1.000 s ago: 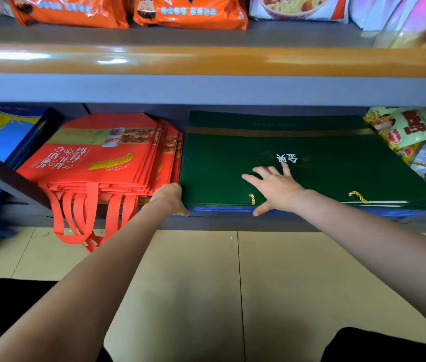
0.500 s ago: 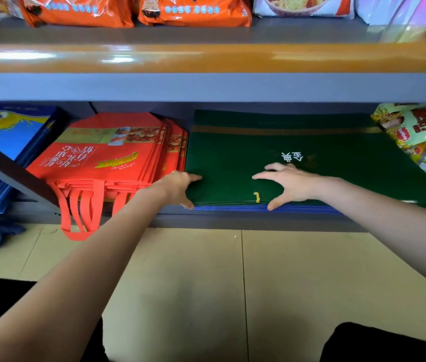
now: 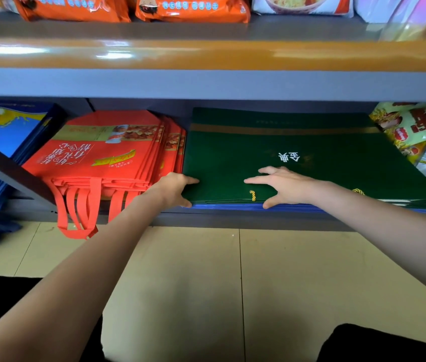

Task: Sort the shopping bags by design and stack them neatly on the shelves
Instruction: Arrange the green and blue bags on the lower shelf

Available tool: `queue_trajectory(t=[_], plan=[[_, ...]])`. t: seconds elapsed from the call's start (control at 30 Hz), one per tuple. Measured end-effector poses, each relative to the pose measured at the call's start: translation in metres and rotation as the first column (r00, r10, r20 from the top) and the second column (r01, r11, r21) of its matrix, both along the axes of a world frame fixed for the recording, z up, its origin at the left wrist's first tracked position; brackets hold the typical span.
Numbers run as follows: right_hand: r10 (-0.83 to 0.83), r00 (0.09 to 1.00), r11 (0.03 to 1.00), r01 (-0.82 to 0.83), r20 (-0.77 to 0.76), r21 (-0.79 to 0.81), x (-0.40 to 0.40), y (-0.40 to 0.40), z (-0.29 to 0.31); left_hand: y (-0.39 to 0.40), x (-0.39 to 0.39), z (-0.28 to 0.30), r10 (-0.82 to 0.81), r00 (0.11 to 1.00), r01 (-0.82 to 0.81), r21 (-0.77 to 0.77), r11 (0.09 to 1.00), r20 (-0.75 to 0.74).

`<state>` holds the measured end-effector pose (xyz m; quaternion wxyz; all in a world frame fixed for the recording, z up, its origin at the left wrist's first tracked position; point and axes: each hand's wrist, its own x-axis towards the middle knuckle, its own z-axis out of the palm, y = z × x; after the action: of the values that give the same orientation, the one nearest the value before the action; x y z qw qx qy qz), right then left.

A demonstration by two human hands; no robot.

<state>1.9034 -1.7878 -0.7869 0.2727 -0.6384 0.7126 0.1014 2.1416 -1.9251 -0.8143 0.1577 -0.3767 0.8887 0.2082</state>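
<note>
A flat stack of dark green shopping bags (image 3: 311,152) with white lettering and yellow cord handles lies on the lower shelf, on top of blue bags (image 3: 337,208). My left hand (image 3: 174,188) grips the stack's front left corner, a finger on top and thumb at the front edge. My right hand (image 3: 282,185) lies on top near the front, thumb hooked under the green edge. Left of them lies a stack of red bags (image 3: 97,158) with handles hanging over the shelf edge.
Blue bags (image 3: 3,142) lie far left behind a dark slanted bar (image 3: 11,171). Snack packets (image 3: 420,137) crowd the shelf's right end. The upper shelf (image 3: 206,54) holds orange packets. Beige floor tiles (image 3: 206,270) lie below.
My left hand moved from the gap beside the red bags onto the green stack's corner. My right hand slid back toward the front edge and hooked its thumb under.
</note>
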Motion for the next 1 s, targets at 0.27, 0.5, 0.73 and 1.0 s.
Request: queue_trajectory(t=[0.27, 0.5, 0.73, 1.0], plan=[[-0.024, 0.999, 0.999, 0.025, 0.04, -0.043, -0.011, 0.008, 0.015, -0.013, -0.009, 0.055, -0.025, 0.992, 0.031, 0.046, 0.998, -0.125], [-0.106, 0.994, 0.99, 0.109, 0.037, -0.089, -0.034, 0.035, 0.026, 0.011, -0.036, 0.041, -0.089, 0.996, 0.091, 0.071, 0.993, -0.032], [-0.265, 0.96, 0.963, 0.258, -0.096, -0.077, -0.086, 0.081, 0.032, 0.027, -0.06, 0.032, -0.069, 0.952, 0.077, -0.015, 0.997, 0.299], [-0.401, 0.916, 0.91, 0.402, 0.024, -0.099, -0.14, 0.13, 0.008, 0.071, -0.103, 0.036, -0.18, 0.953, 0.212, -0.113, 0.971, 0.245]])
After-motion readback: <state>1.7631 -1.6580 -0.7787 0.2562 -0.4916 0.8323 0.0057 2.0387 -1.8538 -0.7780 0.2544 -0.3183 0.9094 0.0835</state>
